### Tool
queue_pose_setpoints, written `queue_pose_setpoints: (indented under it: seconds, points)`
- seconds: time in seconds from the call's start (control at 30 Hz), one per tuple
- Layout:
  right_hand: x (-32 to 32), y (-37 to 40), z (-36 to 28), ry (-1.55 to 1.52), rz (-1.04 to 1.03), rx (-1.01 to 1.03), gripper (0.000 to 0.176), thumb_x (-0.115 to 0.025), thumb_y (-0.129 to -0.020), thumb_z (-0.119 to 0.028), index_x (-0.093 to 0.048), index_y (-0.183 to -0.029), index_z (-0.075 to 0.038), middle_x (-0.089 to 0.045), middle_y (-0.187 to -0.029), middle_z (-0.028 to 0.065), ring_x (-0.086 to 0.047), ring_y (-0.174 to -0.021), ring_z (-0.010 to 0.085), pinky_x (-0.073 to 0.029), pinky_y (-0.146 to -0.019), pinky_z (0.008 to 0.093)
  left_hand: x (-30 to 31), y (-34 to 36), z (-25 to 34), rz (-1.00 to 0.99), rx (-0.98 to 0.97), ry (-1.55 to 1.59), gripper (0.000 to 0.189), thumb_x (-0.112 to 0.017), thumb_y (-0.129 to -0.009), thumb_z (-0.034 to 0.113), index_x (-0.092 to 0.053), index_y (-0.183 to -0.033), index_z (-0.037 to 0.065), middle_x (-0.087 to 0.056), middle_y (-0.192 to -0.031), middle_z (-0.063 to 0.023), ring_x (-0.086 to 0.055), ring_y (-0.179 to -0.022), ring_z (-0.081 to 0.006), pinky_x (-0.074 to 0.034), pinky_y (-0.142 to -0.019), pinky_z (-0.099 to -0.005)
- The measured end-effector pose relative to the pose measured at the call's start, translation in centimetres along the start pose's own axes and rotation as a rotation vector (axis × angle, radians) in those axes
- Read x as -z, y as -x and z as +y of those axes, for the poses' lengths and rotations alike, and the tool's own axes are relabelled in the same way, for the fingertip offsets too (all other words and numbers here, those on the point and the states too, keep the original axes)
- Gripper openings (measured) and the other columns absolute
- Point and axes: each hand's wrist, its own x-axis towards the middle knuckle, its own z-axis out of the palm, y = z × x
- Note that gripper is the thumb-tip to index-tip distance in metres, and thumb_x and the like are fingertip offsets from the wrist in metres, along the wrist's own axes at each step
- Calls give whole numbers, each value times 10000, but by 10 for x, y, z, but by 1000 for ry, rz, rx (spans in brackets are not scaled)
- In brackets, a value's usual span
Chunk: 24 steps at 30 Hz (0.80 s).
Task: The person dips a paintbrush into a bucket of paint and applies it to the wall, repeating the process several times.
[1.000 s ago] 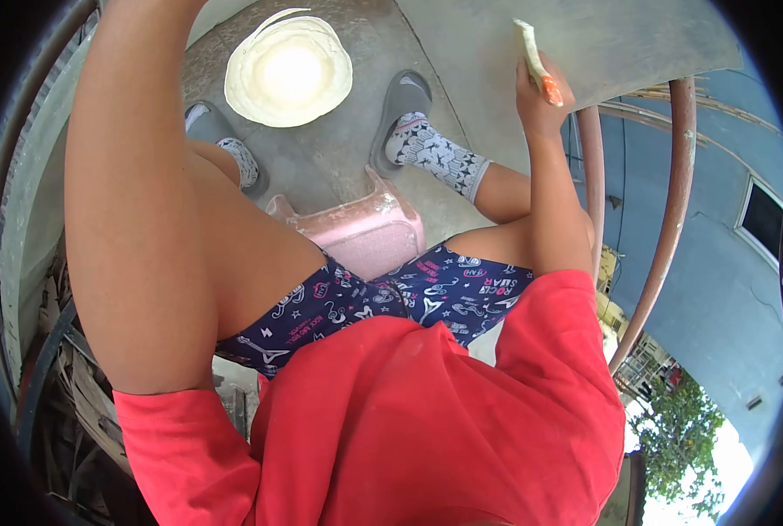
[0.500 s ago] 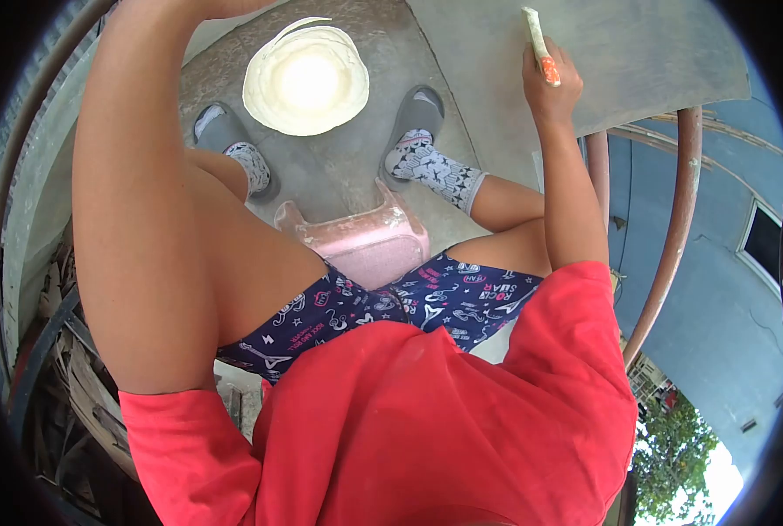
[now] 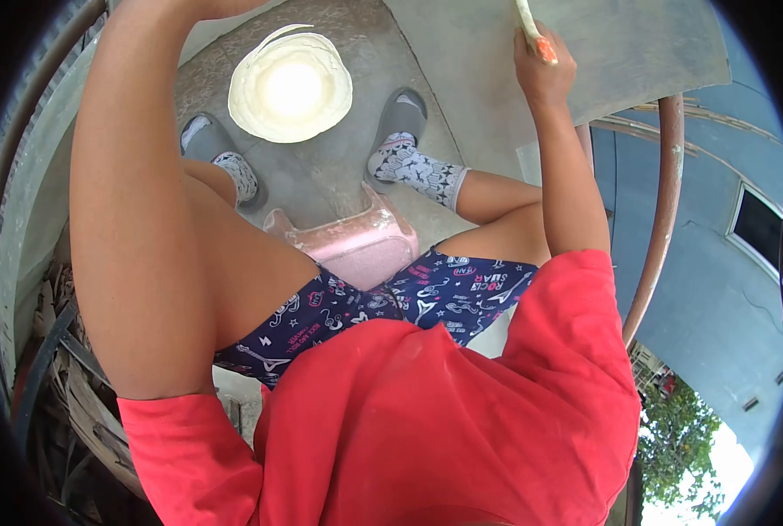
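My right hand point(image 3: 545, 74) is closed round a pale cream stick point(image 3: 524, 19) with an orange patch at its lower end. The stick's upper end runs out of the top of the view, so its kind cannot be told. That hand is over a grey panel point(image 3: 645, 61) at the upper right. My left forearm point(image 3: 220, 7) leaves the view at the top edge, and the left hand itself is out of sight. On the floor between my feet is a round cream dish-like thing point(image 3: 260, 114) with an uneven rim and a thin strip curling off its top; its middle is glaringly bright.
A worn pink plastic stool point(image 3: 356, 250) stands between my legs. Grey slippers point(image 3: 400, 118) are on my feet on the concrete floor point(image 3: 321, 175). A rusty curved pipe point(image 3: 663, 202) rises at the right, before a blue wall point(image 3: 707, 263). Dry husk-like pieces point(image 3: 89, 412) lie at the left.
The whole view has shifted slightly, bringing the round dish and feet a little to the left. My right hand sits higher, and the stick's top is now cut off by the frame.
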Motion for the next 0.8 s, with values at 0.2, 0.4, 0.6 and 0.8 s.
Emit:
queue_pose_setpoints:
  seconds: [0.2, 0.4, 0.6, 0.8]
  points:
    - [-12, 95, 16, 26, -313, 55, 166, -661, -830, -220, -648, -950, -107, -625, -752, 100, -645, -656, 329, -530, -572, 431, -5, 4, -5, -15, -132, 31, 514, -636, -833, 335, -602, -1179, -43, -633, -1131, -267, -610, -1075, -371, -463, -948, -387]
    - [15, 58, 30, 69, -138, -2, 128, -647, -824, -197, -648, -905, -97, -637, -752, 100, -643, -660, 313, -525, -581, 416, -10, 14, 5, -58, -3, -10, 552, -636, -829, 346, -583, -1222, -38, -612, -1188, -261, -582, -1133, -366, -443, -983, -383]
    - [65, 61, 10, -63, 31, -51, 196, -709, -787, -125, -701, -975, -73, -665, -752, 109, -651, -670, 280, -517, -603, 359, -12, 11, 10, -7, 37, -127, 594, -639, -829, 377, -569, -1254, -32, -573, -1263, -253, -549, -1186, -353, -414, -1021, -385]
    - [-35, 168, 13, -23, -522, -11, 118, -643, -821, -193, -654, -886, -96, -631, -753, 112, -655, -699, 339, -534, -600, 449, -19, 6, 11, -65, 18, -74, 569, -651, -828, 367, -585, -1233, -27, -616, -1197, -245, -585, -1136, -353, -441, -988, -380]
